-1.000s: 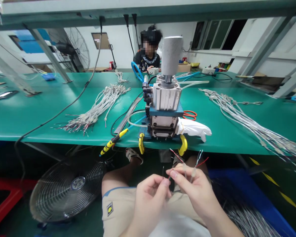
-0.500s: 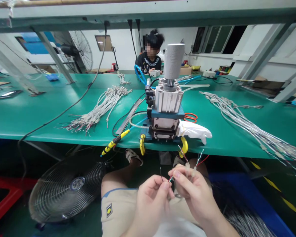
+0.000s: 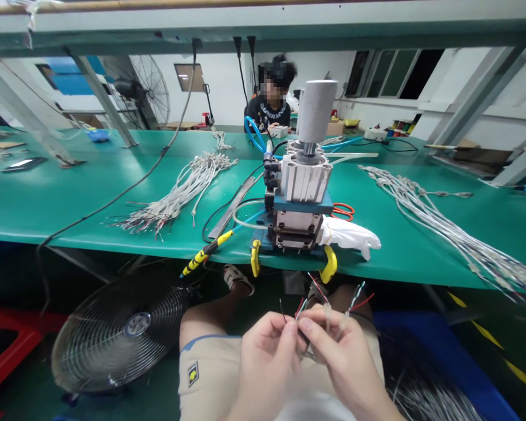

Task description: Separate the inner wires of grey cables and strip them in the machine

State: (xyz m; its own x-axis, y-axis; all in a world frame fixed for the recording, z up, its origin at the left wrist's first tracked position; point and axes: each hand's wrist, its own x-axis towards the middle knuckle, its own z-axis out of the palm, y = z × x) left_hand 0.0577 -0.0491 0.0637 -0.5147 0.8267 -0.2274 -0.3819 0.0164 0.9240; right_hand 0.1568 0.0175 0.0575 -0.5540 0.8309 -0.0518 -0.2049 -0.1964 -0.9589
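Note:
Over my lap, my left hand (image 3: pixel 269 348) pinches the thin coloured wires (image 3: pixel 301 306) of a cable end, with a dark strand poking up beside its fingertips. My right hand (image 3: pixel 339 345) meets it there, thumb and forefinger closed on the same wires. Two more cable ends (image 3: pixel 328 309) stick up between the right hand's fingers, with red, white and green-blue wires fanned out. Just beyond the hands, at the table edge, stands a pneumatic machine (image 3: pixel 304 181) with a knurled silver knob. The cable's lower length is mostly hidden by my hands.
Cable bundles lie left (image 3: pixel 175 193) and right (image 3: pixel 447 222) on the green table (image 3: pixel 100 187). A yellow-black air gun (image 3: pixel 206 253) hangs at its edge. A floor fan (image 3: pixel 127 333) stands lower left; a blue bin (image 3: pixel 429 339) holds cables lower right. Another person (image 3: pixel 269 105) sits opposite.
The fingertips have shifted slightly on the wires, and red and light wire ends now stand up between them. The cable ends in my right hand have tilted a little. The view has moved slightly.

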